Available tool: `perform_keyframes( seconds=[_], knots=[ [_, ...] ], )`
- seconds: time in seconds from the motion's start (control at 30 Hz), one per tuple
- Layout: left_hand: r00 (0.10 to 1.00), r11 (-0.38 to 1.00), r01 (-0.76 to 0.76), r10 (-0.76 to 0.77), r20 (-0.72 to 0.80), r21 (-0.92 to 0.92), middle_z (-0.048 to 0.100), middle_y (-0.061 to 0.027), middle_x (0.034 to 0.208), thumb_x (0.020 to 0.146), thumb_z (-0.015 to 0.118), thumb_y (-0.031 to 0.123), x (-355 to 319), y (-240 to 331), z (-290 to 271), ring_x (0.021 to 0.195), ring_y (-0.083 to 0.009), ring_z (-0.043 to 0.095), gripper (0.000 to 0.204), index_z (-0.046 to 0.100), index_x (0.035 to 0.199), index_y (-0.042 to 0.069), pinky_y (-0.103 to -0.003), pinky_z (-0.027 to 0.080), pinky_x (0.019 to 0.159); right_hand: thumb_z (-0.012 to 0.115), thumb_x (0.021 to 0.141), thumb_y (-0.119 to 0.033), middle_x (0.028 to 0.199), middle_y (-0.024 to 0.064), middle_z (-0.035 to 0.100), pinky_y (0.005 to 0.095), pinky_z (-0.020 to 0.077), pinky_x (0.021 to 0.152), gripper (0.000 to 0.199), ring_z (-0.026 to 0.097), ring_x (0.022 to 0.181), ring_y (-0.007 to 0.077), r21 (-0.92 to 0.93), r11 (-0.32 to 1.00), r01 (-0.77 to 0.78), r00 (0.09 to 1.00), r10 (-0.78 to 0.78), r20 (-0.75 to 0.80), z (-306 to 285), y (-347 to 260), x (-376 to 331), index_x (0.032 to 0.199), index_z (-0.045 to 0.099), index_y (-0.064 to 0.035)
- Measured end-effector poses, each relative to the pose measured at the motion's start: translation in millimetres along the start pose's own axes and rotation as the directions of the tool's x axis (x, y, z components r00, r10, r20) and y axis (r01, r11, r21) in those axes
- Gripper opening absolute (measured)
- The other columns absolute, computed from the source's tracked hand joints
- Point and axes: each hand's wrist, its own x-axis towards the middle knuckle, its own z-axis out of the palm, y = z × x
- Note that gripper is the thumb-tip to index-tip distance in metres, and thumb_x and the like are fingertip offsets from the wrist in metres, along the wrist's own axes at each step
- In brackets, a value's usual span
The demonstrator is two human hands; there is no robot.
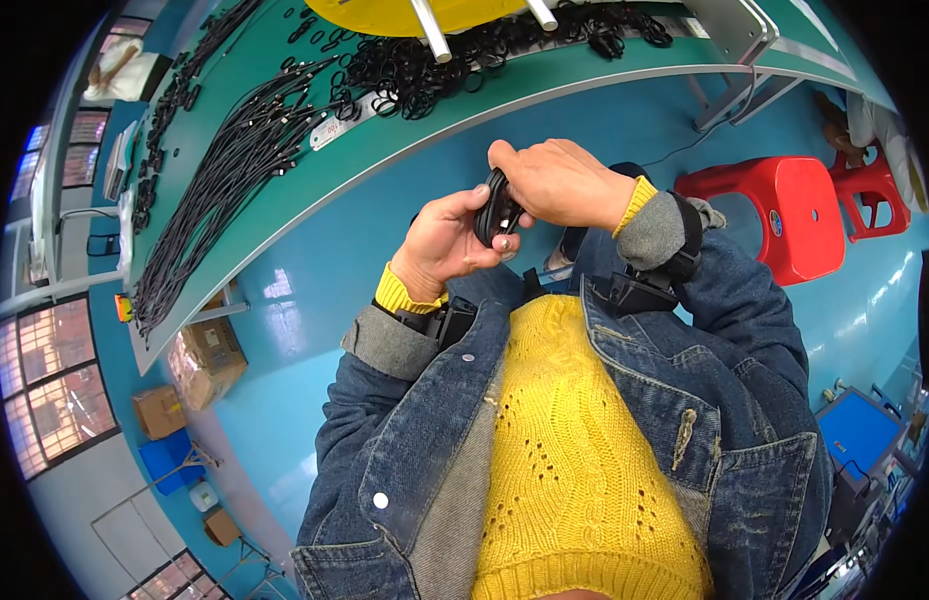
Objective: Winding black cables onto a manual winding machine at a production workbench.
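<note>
A coiled black cable [497,208] sits between the two hands, held in the air in front of the person's chest and well below the edge of the green workbench [404,150]. The left hand [446,245] cups it from below, fingers curled round the coil and thumb pressed against its near side. The right hand [559,183] comes over the top with fingers bent down and closed on the upper part of the bundle; it may be pinching a loose end, but the fingers hide that spot. Both wrists show yellow cuffs under grey and denim sleeves, each with a black strapped device [639,290] just behind it.

On the workbench lie long straight bunches of black cables [234,160] running along its length, and beside them a tangled heap of small black loops [424,70]. A yellow disc [404,12] with two white rods stands at the bench's far side. A red plastic stool [784,215] stands on the blue floor to the right, and cardboard boxes [206,358] sit under the bench on the left.
</note>
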Motion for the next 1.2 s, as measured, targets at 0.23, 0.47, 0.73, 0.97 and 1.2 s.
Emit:
perform_keyframes(
  seconds=[0.23, 0.47, 0.73, 0.97, 1.2],
  knots=[
    [0.988, 0.995, 0.040, -0.053, 0.145, 0.092, 0.055, -0.0162, 0.079, 0.088, 0.044, 0.034, 0, 4, 2, 0.047, -0.0126, 0.040, 0.041, 0.051, 0.103, -0.004, -0.018, 0.027, 0.033, 0.057, 0.074, -0.013, 0.062, 0.0150, 0.057, 0.0439, 0.0415, 0.049, 0.024, 0.057, 0.060, 0.0358, -0.087, 0.996, 0.023, 0.996, -0.031, -0.085, 1, 3, -2, 0.084, 0.039, -0.0021],
    [0.990, 0.888, 0.015, 0.051, -0.131, 0.460, 0.045, -0.0027, 0.059, 0.087, 0.048, 0.047, -2, 3, 6, 0.039, -0.0040, 0.031, 0.047, 0.053, 0.091, 0.000, -0.017, 0.021, 0.033, 0.060, 0.070, -0.011, 0.063, 0.0181, 0.059, 0.0433, 0.0458, 0.055, 0.023, 0.059, 0.063, 0.0373, -0.109, 0.994, 0.014, 0.993, -0.026, -0.114, 3, -3, -2, 0.081, 0.046, 0.0026],
    [0.967, 0.910, 0.072, 0.037, -0.253, 0.409, 0.043, -0.0002, 0.059, 0.087, 0.045, 0.052, -2, 11, 12, 0.037, -0.0037, 0.027, 0.049, 0.051, 0.086, 0.003, -0.017, 0.020, 0.033, 0.051, 0.077, -0.005, 0.073, 0.0225, 0.057, 0.0424, 0.0448, 0.059, 0.013, 0.057, 0.070, 0.0397, 0.451, 0.881, -0.142, 0.883, 0.319, -0.344, 56, -3, -6, 0.083, 0.042, 0.0028],
    [0.981, 0.959, 0.099, -0.049, -0.186, 0.267, 0.044, -0.0002, 0.060, 0.088, 0.044, 0.042, -7, 10, 0, 0.041, -0.0039, 0.031, 0.039, 0.050, 0.087, 0.004, -0.017, 0.022, 0.035, 0.045, 0.078, -0.001, 0.076, 0.0232, 0.056, 0.0434, 0.0446, 0.061, 0.010, 0.058, 0.072, 0.0392, 0.530, 0.839, -0.120, 0.908, 0.308, -0.283, 58, 1, -4, 0.087, 0.043, 0.0032],
    [0.988, 0.939, 0.104, -0.059, -0.142, 0.329, 0.046, 0.0004, 0.062, 0.082, 0.053, 0.027, -12, 9, 0, 0.047, -0.0052, 0.035, 0.024, 0.051, 0.090, 0.004, -0.019, 0.027, 0.040, 0.045, 0.076, -0.002, 0.080, 0.0245, 0.056, 0.0443, 0.0437, 0.064, 0.015, 0.057, 0.075, 0.0404, 0.466, 0.883, -0.056, 0.941, 0.202, -0.271, 61, 5, -6, 0.091, 0.043, 0.0020]
  ],
)
